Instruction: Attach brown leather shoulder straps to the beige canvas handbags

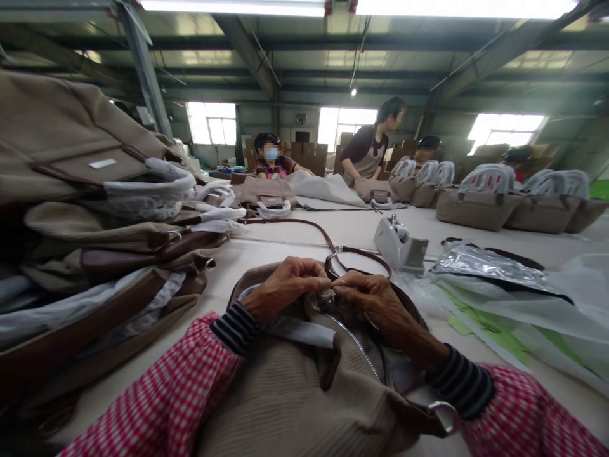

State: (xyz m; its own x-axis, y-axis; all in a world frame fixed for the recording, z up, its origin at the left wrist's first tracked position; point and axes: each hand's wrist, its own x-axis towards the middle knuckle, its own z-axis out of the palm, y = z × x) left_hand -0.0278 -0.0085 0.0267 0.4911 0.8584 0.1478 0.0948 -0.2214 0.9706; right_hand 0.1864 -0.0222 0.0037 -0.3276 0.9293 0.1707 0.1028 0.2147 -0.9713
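A taupe ribbed bag (pixel 285 387) lies in front of me, its silver zipper (pixel 359 346) running down toward the right. My left hand (pixel 291 284) and my right hand (pixel 375 301) meet over the bag's far end, fingertips pinched close together. Whatever is between the fingertips is too small to make out. Just below them sits a small metal piece (pixel 327 296). A brown strap (pixel 321 230) loops from behind the hands onto the table. White wrapping (pixel 304 331) covers a handle beside my left wrist.
Stacked bags (pixel 114 238) rise at the left. A white tape dispenser (pixel 401 244) stands beyond my right hand. Silvery plastic packets (pixel 490 263) and green sheets (pixel 490 324) lie at the right. Finished-looking bags (pixel 476 206) line the far right; people are across the table.
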